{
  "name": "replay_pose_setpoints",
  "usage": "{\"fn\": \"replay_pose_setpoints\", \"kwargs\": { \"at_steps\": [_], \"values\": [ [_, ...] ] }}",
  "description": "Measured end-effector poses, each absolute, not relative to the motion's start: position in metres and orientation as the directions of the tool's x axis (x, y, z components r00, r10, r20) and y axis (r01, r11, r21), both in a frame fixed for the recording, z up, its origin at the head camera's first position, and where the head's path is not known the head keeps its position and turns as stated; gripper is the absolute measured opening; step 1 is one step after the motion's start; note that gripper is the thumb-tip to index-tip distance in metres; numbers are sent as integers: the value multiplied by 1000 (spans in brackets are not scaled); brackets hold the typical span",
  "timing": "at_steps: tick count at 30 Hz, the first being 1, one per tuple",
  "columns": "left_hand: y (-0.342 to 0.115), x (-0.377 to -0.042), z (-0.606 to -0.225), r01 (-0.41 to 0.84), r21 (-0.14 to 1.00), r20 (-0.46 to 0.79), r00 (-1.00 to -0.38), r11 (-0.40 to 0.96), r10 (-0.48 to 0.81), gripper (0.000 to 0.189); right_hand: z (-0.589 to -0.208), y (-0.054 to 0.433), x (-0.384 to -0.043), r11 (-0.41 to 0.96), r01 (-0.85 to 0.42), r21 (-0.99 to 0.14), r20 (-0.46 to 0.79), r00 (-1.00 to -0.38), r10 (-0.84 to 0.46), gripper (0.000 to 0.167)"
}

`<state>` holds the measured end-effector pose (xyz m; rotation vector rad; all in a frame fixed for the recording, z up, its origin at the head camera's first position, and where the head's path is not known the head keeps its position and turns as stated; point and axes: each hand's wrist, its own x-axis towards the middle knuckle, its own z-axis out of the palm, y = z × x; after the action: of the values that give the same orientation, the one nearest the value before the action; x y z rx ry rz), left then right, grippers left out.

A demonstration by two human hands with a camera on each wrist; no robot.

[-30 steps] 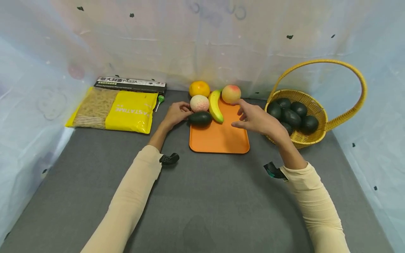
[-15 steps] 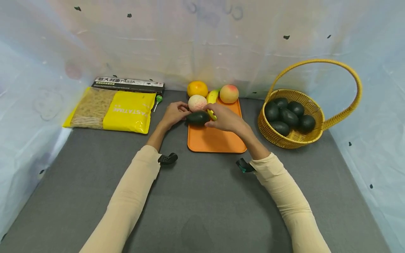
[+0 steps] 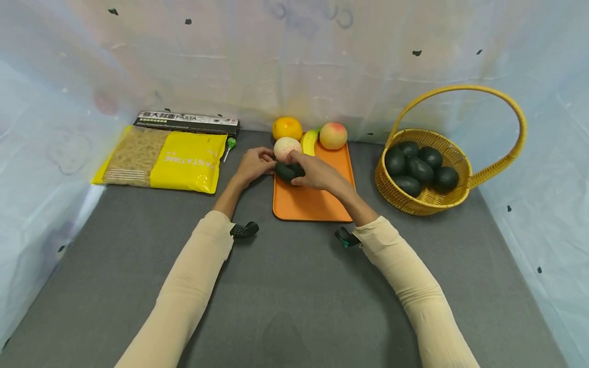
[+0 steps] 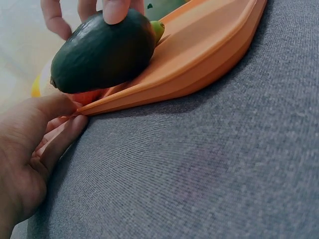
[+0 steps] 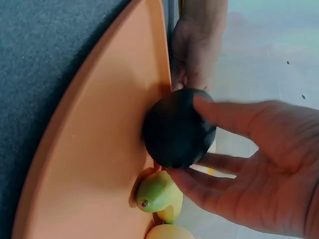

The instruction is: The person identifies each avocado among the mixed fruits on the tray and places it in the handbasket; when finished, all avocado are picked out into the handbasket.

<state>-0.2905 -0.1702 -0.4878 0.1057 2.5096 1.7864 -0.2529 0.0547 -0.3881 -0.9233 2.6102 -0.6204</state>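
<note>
My right hand (image 3: 317, 173) grips a dark green avocado (image 3: 285, 173) between thumb and fingers, over the left side of an orange tray (image 3: 313, 207). In the left wrist view the avocado (image 4: 102, 57) is tilted, its lower end close to my left thumb. My left hand (image 3: 254, 164) pinches the tray's left rim (image 4: 144, 92). Behind the avocado sit a pale speckled peach (image 3: 286, 146) and an orange (image 3: 287, 128). A banana (image 3: 309, 141), partly hidden by my right hand, lies beside them, with a pink-yellow peach (image 3: 333, 136) at the tray's back right.
To the right stands a yellow wicker basket (image 3: 405, 204) with a tall handle, holding several avocados (image 3: 420, 170). On the left lie a yellow pasta bag (image 3: 184, 161), a black pasta box (image 3: 187, 122) and a green lollipop (image 3: 231, 143). A pale curtain (image 3: 294, 61) hangs behind.
My right hand has come left from beside the basket, across the banana, and taken hold of the avocado, which now tilts. My left hand has stayed at the tray's rim.
</note>
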Motion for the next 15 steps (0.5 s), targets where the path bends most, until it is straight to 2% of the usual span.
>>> {"fn": "replay_pose_setpoints", "kwargs": {
  "at_steps": [7,15],
  "values": [
    [-168,-290,-487,30,941,-1,-996,337,92,38,-389,58,-251,732,-476,-487,-150,-780,-608,56],
    [-168,-291,-486,36,934,3,-995,355,95,41,-388,65,-247,730,-481,-486,-107,-796,-596,55]
  ]
}}
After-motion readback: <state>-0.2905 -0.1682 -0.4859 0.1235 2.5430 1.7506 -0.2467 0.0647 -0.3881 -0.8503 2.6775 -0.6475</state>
